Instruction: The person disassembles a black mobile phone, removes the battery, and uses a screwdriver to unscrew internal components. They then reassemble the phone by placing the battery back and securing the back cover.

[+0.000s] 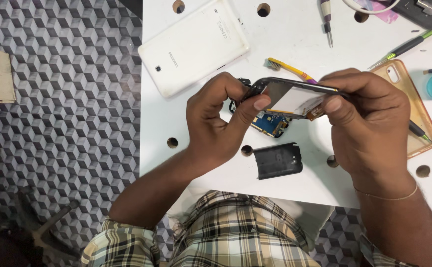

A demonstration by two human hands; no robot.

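Over the white table, both hands' fingers pinch a phone frame.

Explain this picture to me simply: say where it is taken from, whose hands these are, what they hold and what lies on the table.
The camera sits on a person's head and looks down at their own two bare hands. The left hand and right hand together hold an opened phone frame above a white table. Under it lies a blue circuit board. Around it are a white tablet face down, a black cover piece, a yellow toothbrush, screwdrivers and a clear orange phone case.
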